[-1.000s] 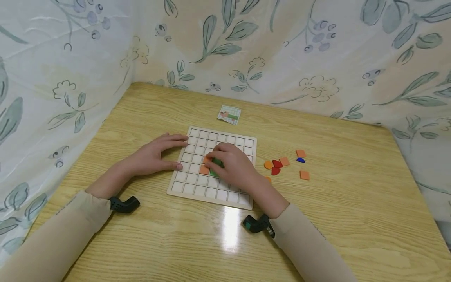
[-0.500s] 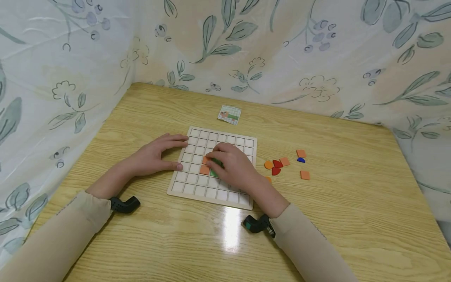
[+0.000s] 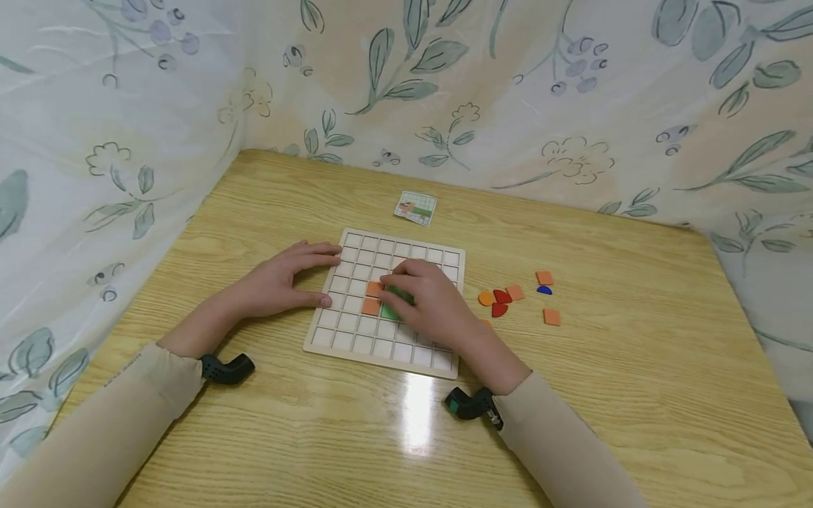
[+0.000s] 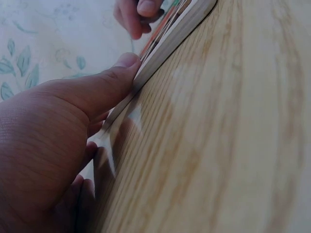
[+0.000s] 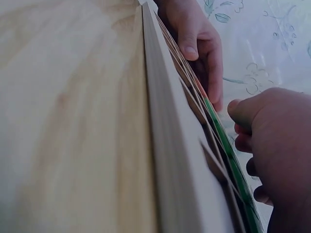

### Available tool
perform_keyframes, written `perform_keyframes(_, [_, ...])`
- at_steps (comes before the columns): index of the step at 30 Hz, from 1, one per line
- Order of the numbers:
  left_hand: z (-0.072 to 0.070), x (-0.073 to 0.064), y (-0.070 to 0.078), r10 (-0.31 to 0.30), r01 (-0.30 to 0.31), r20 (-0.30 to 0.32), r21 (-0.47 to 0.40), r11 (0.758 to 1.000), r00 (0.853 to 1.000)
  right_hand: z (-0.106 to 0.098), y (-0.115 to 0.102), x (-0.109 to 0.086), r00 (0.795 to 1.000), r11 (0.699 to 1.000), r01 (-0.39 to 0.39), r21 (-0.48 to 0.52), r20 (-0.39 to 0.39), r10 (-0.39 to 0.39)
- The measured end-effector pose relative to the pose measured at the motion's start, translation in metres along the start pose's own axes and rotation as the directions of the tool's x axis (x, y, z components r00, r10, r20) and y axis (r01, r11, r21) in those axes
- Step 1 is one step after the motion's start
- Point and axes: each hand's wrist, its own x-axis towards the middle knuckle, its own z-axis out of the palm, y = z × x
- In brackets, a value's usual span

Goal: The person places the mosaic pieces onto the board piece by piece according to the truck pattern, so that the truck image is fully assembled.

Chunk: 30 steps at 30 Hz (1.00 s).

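A wooden grid board (image 3: 381, 360) lies on the table in the head view. Two orange square tiles (image 3: 371, 306) sit one above the other in its cells, with green tiles (image 3: 389, 311) just right of them, partly covered by my right hand (image 3: 435, 300). That hand hovers over the green tiles, fingers bent, fingertips right at the upper orange tile's edge; nothing shows between thumb and fingers in the right wrist view. My left hand (image 3: 273, 282) spreads along the board's left side. In the left wrist view, its thumb (image 4: 114, 77) touches the board's edge (image 4: 165, 48).
Right of the board lie an orange disc (image 3: 485, 298), two red rounded wedges (image 3: 500, 310), several loose orange squares (image 3: 551, 317) and a blue half-disc (image 3: 544, 290). Another orange piece is half hidden by my right wrist. A picture card (image 3: 416, 208) lies beyond the board.
My right hand has shifted slightly right, and its fingertips have come off the upper orange tile, which now shows more fully. My left hand stays at the board's edge.
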Motion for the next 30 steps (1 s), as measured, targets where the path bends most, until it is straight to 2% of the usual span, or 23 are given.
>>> perform_keyframes(9, [0.0,0.0,-0.002,0.011,-0.011,0.0,0.008,1.0,1.0,-0.012,0.004,-0.018,0.997,0.997,-0.06,0.039,-0.051,0.062])
perform_keyframes(20, [0.001,-0.001,-0.005,0.018,-0.018,-0.003,0.01,1.0,1.0,-0.033,0.011,-0.025,0.982,0.978,-0.154,0.139,-0.09,0.167])
perform_keyframes(30, [0.0,-0.001,-0.003,0.012,-0.013,0.011,0.017,1.0,1.0,-0.05,0.023,-0.033,0.967,0.971,-0.202,0.129,-0.133,0.219])
